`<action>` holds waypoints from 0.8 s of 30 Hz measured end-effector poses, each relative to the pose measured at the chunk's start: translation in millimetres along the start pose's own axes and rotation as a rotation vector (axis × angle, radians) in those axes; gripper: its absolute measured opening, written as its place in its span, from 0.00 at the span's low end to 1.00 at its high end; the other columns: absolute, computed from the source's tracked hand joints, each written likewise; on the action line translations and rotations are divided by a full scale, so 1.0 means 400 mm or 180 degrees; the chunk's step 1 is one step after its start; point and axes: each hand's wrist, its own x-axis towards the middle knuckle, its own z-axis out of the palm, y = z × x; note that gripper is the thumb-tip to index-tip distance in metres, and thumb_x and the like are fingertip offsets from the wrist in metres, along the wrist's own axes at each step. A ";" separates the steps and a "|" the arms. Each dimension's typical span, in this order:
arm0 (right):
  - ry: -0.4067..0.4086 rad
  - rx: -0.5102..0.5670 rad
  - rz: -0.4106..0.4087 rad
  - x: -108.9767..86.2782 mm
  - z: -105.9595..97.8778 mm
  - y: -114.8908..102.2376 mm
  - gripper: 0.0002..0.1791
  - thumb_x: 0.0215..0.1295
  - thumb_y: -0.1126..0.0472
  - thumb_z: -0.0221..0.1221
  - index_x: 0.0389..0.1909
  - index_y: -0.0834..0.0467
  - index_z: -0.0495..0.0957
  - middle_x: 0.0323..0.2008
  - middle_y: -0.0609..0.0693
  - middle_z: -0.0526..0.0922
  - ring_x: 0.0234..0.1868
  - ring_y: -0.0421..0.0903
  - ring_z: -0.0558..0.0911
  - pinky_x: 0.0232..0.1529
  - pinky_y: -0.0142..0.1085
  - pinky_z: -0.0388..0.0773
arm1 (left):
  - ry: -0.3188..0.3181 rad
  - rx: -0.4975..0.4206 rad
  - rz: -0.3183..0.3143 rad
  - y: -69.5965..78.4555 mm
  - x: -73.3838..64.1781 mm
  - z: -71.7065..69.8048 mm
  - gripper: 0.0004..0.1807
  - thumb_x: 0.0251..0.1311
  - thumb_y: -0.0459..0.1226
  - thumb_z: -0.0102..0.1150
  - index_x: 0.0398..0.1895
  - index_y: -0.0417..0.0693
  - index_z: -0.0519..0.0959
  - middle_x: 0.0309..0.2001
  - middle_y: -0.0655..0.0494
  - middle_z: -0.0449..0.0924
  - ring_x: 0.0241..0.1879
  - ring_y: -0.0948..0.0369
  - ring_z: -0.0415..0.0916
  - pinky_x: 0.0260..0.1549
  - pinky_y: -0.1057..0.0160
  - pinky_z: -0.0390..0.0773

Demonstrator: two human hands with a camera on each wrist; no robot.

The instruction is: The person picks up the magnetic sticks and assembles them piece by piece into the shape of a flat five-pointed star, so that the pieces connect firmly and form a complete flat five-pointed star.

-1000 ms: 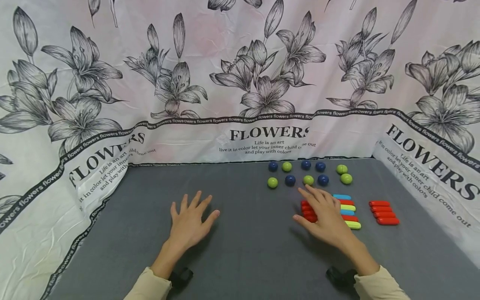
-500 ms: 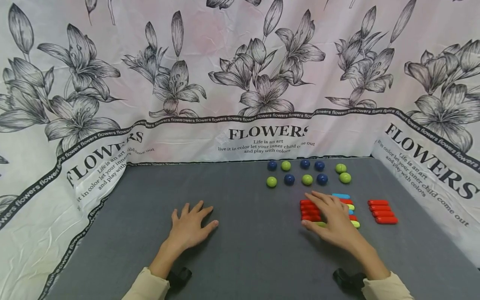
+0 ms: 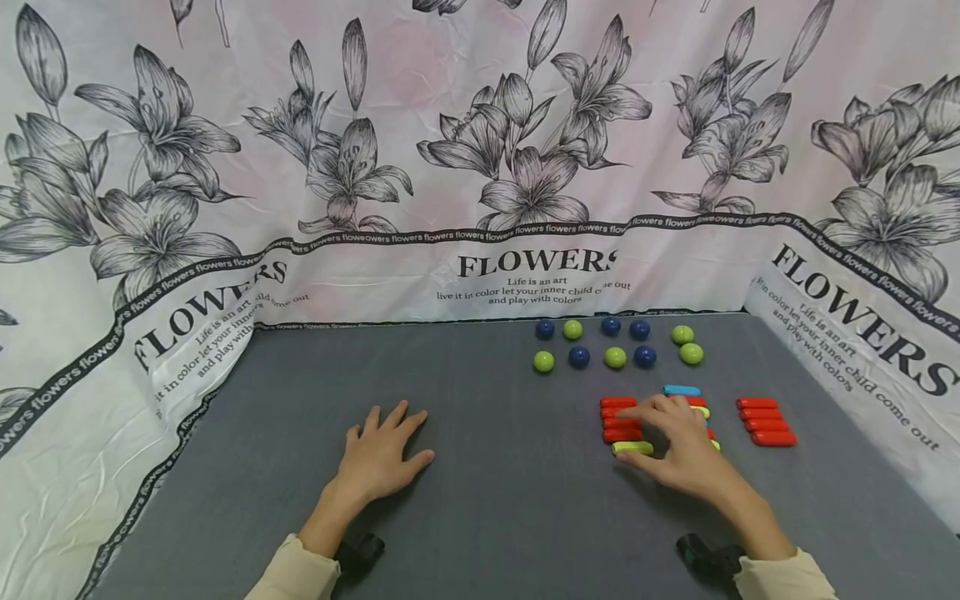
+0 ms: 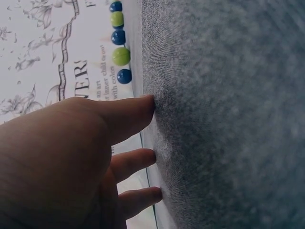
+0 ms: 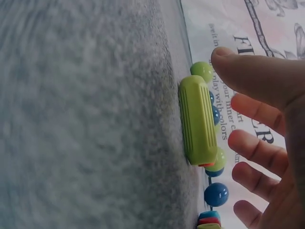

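My left hand [image 3: 382, 460] rests on the dark grey cloth with its fingers spread and holds nothing; in the left wrist view its fingertips [image 4: 151, 102] meet the cloth. My right hand [image 3: 686, 450] hovers over short plastic sticks, thumb and fingers apart. Near its thumb lies a yellow-green stick [image 3: 628, 448], seen ribbed in the right wrist view, with a gap between it and the fingers. Behind that stick several red sticks [image 3: 619, 435] lie side by side. A second column, with a blue stick [image 3: 681, 390] at its far end, is partly hidden under my right hand.
Several red sticks [image 3: 772, 438] form a separate group on the right. Farther back sit two loose rows of dark blue balls [image 3: 578, 357] and green balls [image 3: 543, 361]. A floral curtain [image 3: 525, 283] borders the table's back and sides.
My right hand has shifted right and slightly nearer, uncovering the yellow-green stick and more of the red ones. My left hand shifted slightly nearer at first, then stayed nearly still.
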 end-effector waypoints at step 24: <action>-0.0177 -0.0073 -0.0099 -0.011 -0.010 0.014 0.18 0.42 0.59 0.81 0.31 0.40 0.83 0.29 0.32 0.79 0.35 0.34 0.70 0.38 0.37 0.55 | -0.0012 0.0042 -0.0009 -0.003 -0.002 0.002 0.33 0.68 0.53 0.61 0.74 0.55 0.70 0.77 0.42 0.61 0.76 0.31 0.53 0.64 0.24 0.57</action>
